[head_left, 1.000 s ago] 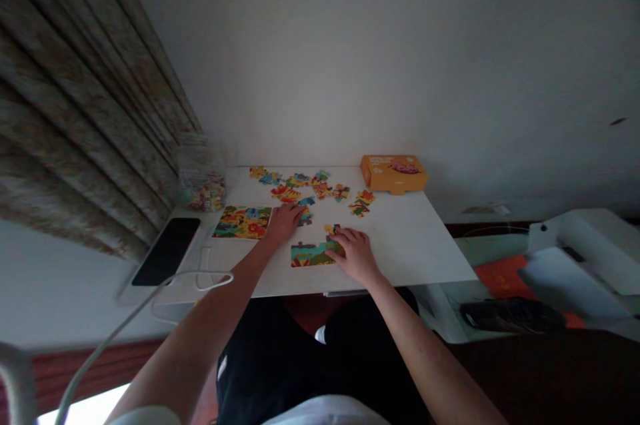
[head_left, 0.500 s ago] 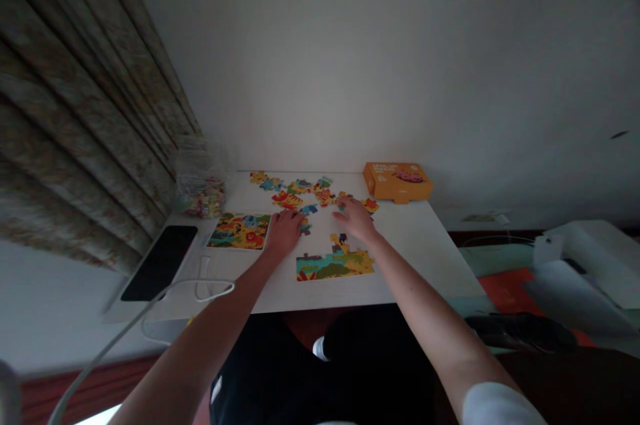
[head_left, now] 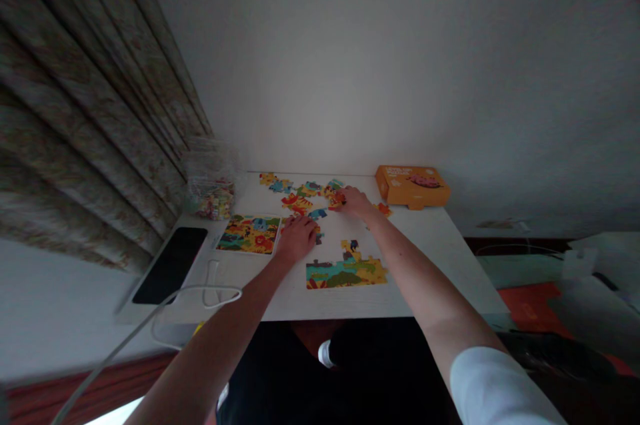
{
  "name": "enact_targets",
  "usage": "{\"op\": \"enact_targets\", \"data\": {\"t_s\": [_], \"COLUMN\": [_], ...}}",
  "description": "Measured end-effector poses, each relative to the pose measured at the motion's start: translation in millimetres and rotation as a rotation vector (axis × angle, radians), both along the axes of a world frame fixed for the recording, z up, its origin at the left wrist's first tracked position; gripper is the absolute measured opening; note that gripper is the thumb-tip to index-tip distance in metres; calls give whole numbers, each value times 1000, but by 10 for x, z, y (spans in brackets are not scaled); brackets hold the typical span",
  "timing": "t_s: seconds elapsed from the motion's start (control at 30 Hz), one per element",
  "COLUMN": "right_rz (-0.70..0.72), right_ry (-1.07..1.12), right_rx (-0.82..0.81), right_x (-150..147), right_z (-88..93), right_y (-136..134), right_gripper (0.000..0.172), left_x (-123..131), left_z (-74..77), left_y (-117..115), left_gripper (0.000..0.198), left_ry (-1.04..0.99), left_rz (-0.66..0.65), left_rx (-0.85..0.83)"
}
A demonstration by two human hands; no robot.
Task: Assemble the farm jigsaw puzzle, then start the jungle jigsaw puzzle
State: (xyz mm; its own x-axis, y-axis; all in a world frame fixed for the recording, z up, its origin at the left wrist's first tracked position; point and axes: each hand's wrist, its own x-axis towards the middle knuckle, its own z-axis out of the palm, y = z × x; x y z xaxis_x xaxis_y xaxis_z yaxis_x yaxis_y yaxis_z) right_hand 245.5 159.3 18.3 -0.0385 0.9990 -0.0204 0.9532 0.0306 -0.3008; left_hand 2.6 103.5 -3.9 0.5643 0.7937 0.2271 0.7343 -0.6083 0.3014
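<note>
My right hand (head_left: 355, 202) reaches to the back pieces, its fingertips closed on an orange-red puzzle piece (head_left: 337, 200). My left hand (head_left: 299, 237) lies on the table with fingers stretched out, partly covering some puzzle pieces beside the picture card (head_left: 249, 234). Loose pieces, among them a tiger piece (head_left: 297, 203) and a blue elephant piece (head_left: 317, 214), lie between and beyond the hands. Closer to me sits a joined puzzle section (head_left: 345, 274), with a few pieces rising from its upper edge.
An orange puzzle box (head_left: 413, 186) stands at the back right of the white table (head_left: 425, 258). On the left are a clear plastic bag (head_left: 213, 195) of small pieces, a black phone (head_left: 171, 265) and a white cable (head_left: 210, 288). A wall (head_left: 320, 78) borders the back.
My right hand has moved left and farther back, onto the orange-red piece. My left hand stays near the picture card. The whole view has shifted slightly.
</note>
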Motion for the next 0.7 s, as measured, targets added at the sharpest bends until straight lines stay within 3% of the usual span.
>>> {"op": "enact_targets", "data": {"t_s": [0.1, 0.17, 0.33, 0.43, 0.53, 0.7], "right_rz": [33, -5, -161, -96, -22, -36], "right_ry": [57, 70, 49, 83, 96, 48], "right_rx": [12, -7, 0, 69, 82, 16], "right_x": [79, 112, -8, -244, -505, -742], "right_z": [-40, -49, -10, 6, -20, -114], "right_y": [-25, -51, 12, 191, 412, 698], "right_gripper": [32, 29, 37, 36, 46, 60], "left_x": [-1, 0, 10, 14, 17, 20], "left_z": [-7, -8, -14, -34, -51, -23], "left_y": [-21, -35, -37, -20, -4, 10], "left_gripper": [25, 25, 25, 25, 26, 26], "left_ry": [-12, -3, 43, 56, 84, 104], "left_rz": [-61, -96, -102, -70, -10, 79], "left_rx": [3, 22, 43, 44, 51, 20]}}
